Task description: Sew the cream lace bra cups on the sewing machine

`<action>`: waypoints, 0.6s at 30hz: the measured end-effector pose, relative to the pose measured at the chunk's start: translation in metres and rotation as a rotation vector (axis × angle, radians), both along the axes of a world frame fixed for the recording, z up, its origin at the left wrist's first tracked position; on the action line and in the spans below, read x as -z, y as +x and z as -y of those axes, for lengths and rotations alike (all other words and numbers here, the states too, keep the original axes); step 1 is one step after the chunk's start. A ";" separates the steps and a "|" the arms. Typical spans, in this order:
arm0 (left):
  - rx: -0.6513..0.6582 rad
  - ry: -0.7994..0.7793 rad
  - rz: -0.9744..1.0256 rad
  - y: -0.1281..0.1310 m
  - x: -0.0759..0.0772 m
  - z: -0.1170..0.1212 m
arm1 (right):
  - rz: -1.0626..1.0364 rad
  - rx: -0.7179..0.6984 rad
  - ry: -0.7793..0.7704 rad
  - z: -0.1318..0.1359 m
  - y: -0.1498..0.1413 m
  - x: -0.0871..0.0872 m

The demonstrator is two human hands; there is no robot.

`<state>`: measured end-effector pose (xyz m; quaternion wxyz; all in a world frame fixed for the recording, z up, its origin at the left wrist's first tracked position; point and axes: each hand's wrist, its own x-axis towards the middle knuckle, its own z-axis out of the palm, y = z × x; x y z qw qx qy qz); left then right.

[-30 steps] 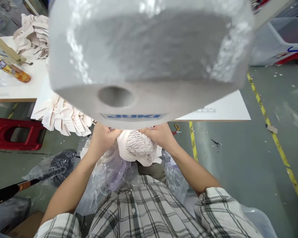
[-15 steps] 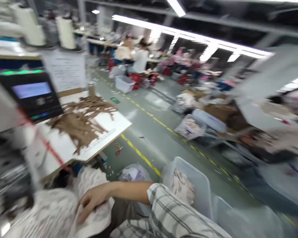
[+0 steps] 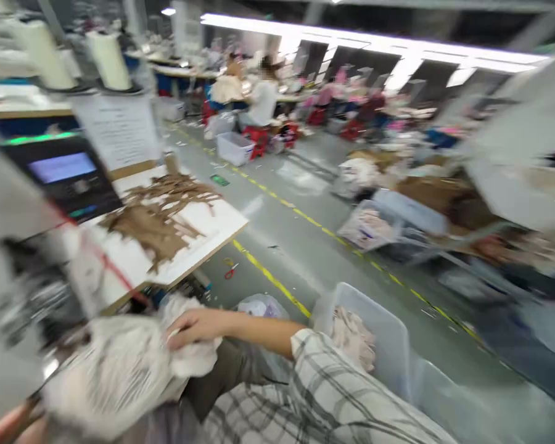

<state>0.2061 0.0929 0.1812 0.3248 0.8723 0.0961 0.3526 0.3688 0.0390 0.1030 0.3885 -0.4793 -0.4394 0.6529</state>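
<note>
A cream lace bra (image 3: 120,364) with rounded cups spreads across the lower left, blurred by motion, beside the sewing machine (image 3: 41,302). My right hand (image 3: 192,327) lies over the bra's right-hand part, fingers curled round the fabric. At the bottom left corner shows my left hand (image 3: 16,425), smeared and partly cut off by the frame edge. It is close to the left end of the bra; whether its fingers grip the fabric is unclear.
Brown fabric strips (image 3: 161,209) lie on the white machine table (image 3: 217,222), near a lit control panel (image 3: 65,172). Red-handled snippers (image 3: 231,271) are on the floor. A clear plastic bin (image 3: 393,333) with beige fabric stands at my right. Farther back a person (image 3: 263,98) sits.
My view has swung from the machine head to the right, showing the room. My right hand stays on the lace bra, which has shifted slightly; my left hand now appears at the lower left edge.
</note>
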 end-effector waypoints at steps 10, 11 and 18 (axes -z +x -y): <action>-0.059 0.137 -0.567 -0.100 -0.013 0.033 | 0.317 -0.694 0.563 0.018 -0.040 -0.077; -0.101 0.036 -0.644 -0.103 -0.011 0.029 | 0.361 -0.666 0.552 0.016 -0.043 -0.080; -0.562 -0.445 -0.599 -0.132 -0.009 -0.020 | 0.607 -0.267 0.582 -0.038 -0.047 -0.061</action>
